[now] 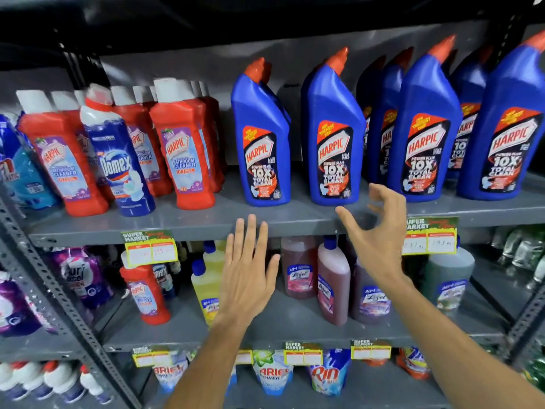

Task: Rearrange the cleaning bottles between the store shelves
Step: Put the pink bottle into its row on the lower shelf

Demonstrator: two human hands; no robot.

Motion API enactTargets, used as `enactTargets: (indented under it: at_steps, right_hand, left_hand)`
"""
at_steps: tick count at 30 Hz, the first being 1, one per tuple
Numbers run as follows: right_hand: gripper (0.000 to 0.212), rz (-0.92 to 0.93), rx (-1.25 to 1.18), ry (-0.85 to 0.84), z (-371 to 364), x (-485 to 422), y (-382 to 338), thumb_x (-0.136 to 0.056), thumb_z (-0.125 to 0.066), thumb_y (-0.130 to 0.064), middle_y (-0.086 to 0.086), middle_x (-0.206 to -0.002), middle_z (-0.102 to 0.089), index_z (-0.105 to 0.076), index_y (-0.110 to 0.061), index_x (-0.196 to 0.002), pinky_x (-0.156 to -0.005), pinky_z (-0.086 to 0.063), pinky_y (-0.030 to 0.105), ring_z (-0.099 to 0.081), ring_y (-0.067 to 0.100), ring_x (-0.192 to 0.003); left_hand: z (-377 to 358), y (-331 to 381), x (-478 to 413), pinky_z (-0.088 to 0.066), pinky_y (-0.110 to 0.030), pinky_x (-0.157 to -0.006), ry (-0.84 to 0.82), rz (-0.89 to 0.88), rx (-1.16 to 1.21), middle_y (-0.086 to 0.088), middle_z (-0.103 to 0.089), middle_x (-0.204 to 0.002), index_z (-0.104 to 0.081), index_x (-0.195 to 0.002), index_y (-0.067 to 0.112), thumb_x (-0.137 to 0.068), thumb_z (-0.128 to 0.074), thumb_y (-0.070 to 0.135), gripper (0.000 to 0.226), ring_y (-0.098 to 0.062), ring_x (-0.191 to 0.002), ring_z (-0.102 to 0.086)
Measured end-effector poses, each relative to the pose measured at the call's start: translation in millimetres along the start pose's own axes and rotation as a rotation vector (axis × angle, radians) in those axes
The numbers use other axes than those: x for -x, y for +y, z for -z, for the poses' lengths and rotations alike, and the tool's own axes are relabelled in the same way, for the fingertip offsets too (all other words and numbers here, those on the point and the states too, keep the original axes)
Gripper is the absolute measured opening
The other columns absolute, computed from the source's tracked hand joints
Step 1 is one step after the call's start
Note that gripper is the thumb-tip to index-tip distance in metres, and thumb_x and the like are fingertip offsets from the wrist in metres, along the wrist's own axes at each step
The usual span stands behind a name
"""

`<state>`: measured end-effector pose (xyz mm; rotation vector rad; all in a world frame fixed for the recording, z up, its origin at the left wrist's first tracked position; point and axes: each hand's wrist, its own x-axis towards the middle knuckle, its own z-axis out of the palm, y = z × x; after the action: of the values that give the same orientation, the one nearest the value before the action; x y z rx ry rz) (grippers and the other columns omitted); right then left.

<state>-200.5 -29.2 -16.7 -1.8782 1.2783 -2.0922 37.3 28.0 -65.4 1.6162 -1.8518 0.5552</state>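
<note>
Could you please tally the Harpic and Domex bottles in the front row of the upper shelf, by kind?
Blue Harpic bottles: 4
Red Harpic Bathroom Cleaner bottles: 2
Domex bottle: 1
Total: 7
The rows behind are partly hidden and are not counted.

We are seeing an open gap on the upper shelf (224, 222) between the red Harpic bottle (184, 152) and the first blue Harpic bottle (262, 143); a hand could pass there. A narrower gap is sitting between that one and the second blue Harpic bottle (334, 137). Rightward, blue bottles are crowding tight.
</note>
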Motion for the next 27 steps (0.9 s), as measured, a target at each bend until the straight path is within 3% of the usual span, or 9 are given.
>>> enactTargets:
  at_steps: [2, 6, 8, 10, 12, 14, 19, 24, 27]
  right_hand:
    - [0.054, -0.022, 0.005, 0.054, 0.2, 25.0, 5.6, -0.082, -0.081, -0.038, -0.014, -0.117, -0.043, -0.052, -0.018, -0.123, -0.089, -0.040, 0.013, -0.048, 0.004, -0.106]
    - [0.049, -0.190, 0.017, -0.010, -7.4, 82.5, 37.7, -0.080, -0.084, -0.026, -0.005, -0.113, -0.051, -0.055, -0.018, -0.118, -0.088, -0.039, 0.009, -0.049, -0.011, -0.103]
    - [0.054, -0.381, 0.001, -0.131, -13.0, 111.4, 61.4, -0.082, -0.084, -0.026, -0.002, -0.121, -0.057, -0.052, -0.019, -0.126, -0.090, -0.051, 0.023, -0.057, -0.005, -0.105]
    - [0.070, -0.583, 0.015, -0.281, -18.3, 137.5, 82.8, -0.080, -0.085, -0.025, 0.005, -0.132, -0.057, -0.047, -0.013, -0.138, -0.095, -0.055, 0.041, -0.062, 0.014, -0.112]
    - [0.080, -0.692, 0.041, -0.381, -21.4, 160.0, 101.5, -0.078, -0.087, -0.018, 0.009, -0.135, -0.061, -0.043, -0.006, -0.144, -0.100, -0.052, 0.049, -0.063, 0.023, -0.116]
    - [0.077, -0.734, 0.080, -0.440, -23.1, 175.7, 115.3, -0.075, -0.088, -0.015, 0.007, -0.127, -0.067, -0.046, -0.007, -0.140, -0.100, -0.052, 0.050, -0.066, 0.024, -0.113]
    - [0.086, -0.776, 0.212, -0.457, -39.9, 188.4, 142.1, -0.072, -0.088, -0.026, 0.007, -0.124, -0.071, -0.042, -0.015, -0.144, -0.098, -0.053, 0.043, -0.067, 0.028, -0.112]
    - [0.061, -0.804, 0.378, -0.426, -55.8, 193.1, 153.2, -0.084, -0.079, -0.034, 0.014, -0.123, -0.069, -0.047, -0.010, -0.131, -0.092, -0.045, 0.041, -0.059, 0.040, -0.116]
    - [0.059, -0.776, 0.411, -0.459, -56.4, 197.1, 155.0, -0.086, -0.077, -0.035, 0.014, -0.125, -0.069, -0.046, -0.012, -0.131, -0.091, -0.047, 0.042, -0.060, 0.041, -0.115]
  left_hand:
    - [-19.4, -1.9, 23.3, -0.005, -0.043, -0.124, -0.042, 0.008, 0.003, -0.011, -0.003, -0.166, -0.011, -0.157, 0.014, -0.102, -0.036, 0.043, 0.067, -0.028, -0.153, -0.001]
    - [-65.6, -13.0, 73.6, -0.007, -0.046, -0.123, -0.231, 0.047, -0.019, -0.011, 0.001, -0.166, -0.006, -0.157, 0.013, -0.102, -0.031, 0.046, 0.069, -0.028, -0.153, 0.001]
    - [-89.3, -19.4, 96.8, -0.005, -0.045, -0.124, -0.372, 0.062, -0.031, -0.011, 0.000, -0.166, -0.007, -0.157, 0.012, -0.102, -0.027, 0.047, 0.067, -0.027, -0.153, 0.002]
    - [-113.2, -26.7, 115.3, -0.002, -0.043, -0.124, -0.542, 0.091, -0.021, -0.010, 0.001, -0.166, -0.008, -0.157, 0.012, -0.102, -0.025, 0.047, 0.067, -0.028, -0.153, 0.002]
    - [-136.0, -34.4, 130.6, 0.000, -0.042, -0.123, -0.734, 0.098, -0.004, -0.010, 0.005, -0.165, -0.004, -0.157, 0.012, -0.103, -0.024, 0.046, 0.067, -0.029, -0.153, 0.005]
    - [-154.6, -40.7, 140.7, 0.000, -0.044, -0.122, -0.854, 0.103, 0.006, -0.012, 0.006, -0.166, -0.004, -0.156, 0.011, -0.104, -0.024, 0.046, 0.067, -0.030, -0.152, 0.007]
    - [-184.2, -49.5, 148.9, 0.000, -0.046, -0.122, -0.876, 0.143, 0.055, -0.013, 0.004, -0.166, -0.005, -0.157, 0.011, -0.103, -0.027, 0.048, 0.069, -0.030, -0.153, 0.005]
    - [-200.9, -62.6, 159.1, -0.001, -0.048, -0.122, -0.864, 0.150, 0.057, -0.013, 0.001, -0.166, -0.006, -0.157, 0.011, -0.102, -0.028, 0.050, 0.071, -0.031, -0.153, 0.003]
    - [-205.0, -64.5, 163.3, -0.003, -0.049, -0.122, -0.813, 0.145, 0.071, -0.013, -0.005, -0.166, -0.011, -0.156, 0.010, -0.101, -0.031, 0.050, 0.071, -0.032, -0.152, -0.002]
